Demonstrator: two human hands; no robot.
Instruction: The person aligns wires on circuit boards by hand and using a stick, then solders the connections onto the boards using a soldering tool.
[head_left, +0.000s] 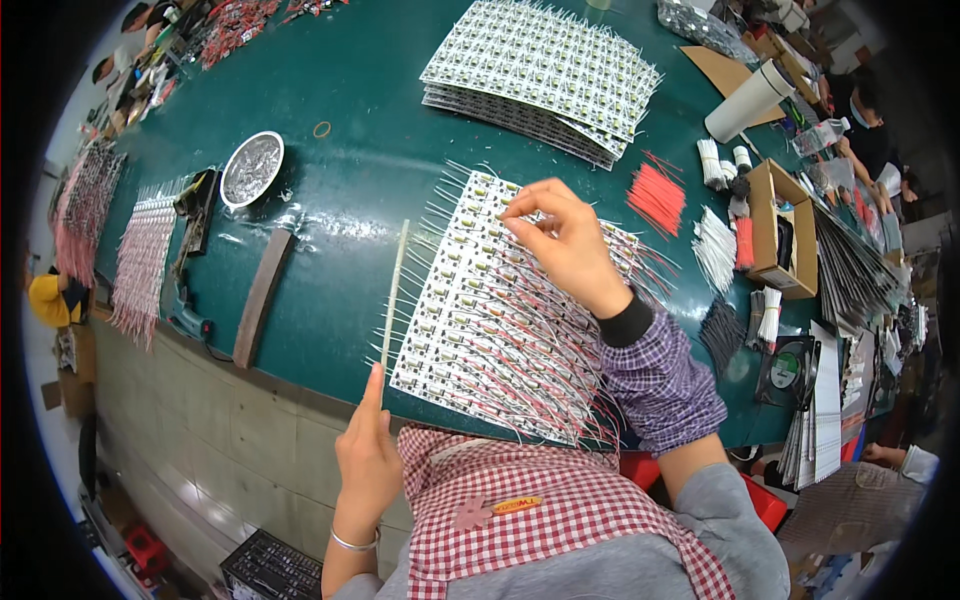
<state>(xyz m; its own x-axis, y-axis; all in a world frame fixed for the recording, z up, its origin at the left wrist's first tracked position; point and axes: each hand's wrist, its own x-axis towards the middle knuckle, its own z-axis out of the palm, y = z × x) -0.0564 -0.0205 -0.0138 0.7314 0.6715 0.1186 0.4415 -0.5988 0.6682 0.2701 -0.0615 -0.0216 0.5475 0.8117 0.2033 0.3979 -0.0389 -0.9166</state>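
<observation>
A white panel of small circuit boards (462,240) lies at the table's front edge, with rows of thin red, white and black wires (520,360) spread over its right part. Above its upper part my right hand (565,235) bends down, thumb and forefinger pinched together; whatever is between them is too small to make out. My left hand (368,450) is at the panel's lower left corner, forefinger stretched out. That fingertip meets the near end of a narrow pale strip (397,290), which runs along the panel's left side under protruding wire ends.
Stacked circuit panels (540,70) stand at the back. Red wires (656,198), white wires (713,250) and a cardboard box (785,230) are to the right, near a white bottle (750,100). Leftward are a metal bar (263,300), a bowl (252,170) and a wired panel (148,245).
</observation>
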